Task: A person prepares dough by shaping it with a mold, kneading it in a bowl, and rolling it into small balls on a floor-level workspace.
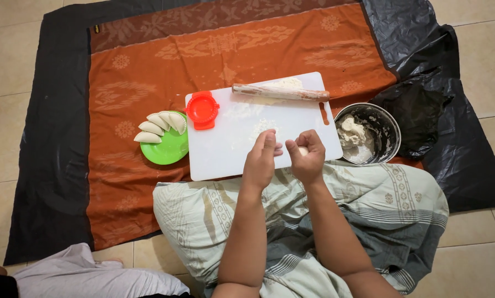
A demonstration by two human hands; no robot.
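1. Between both hands, over the near edge of the white cutting board (pixel 231 149): a small pale dough piece (pixel 302 150), mostly hidden.
2. Right hand (pixel 307 157) curls closed around the dough piece; only a pale bit shows at the fingertips.
3. Left hand (pixel 261 160) just beside it, fingers together and bent, tips near the dough; contact unclear.
4. Beyond the fingers: rolling pin (pixel 280 92), red dumpling press (pixel 202 109).
5. Right of them: metal bowl (pixel 388 124) of dough. Left: green plate (pixel 170 152) with folded dumplings (pixel 160 124).

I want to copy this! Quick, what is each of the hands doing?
Left hand: fingers curled, pinching at the small dough piece.
Right hand: closed around the small dough piece.
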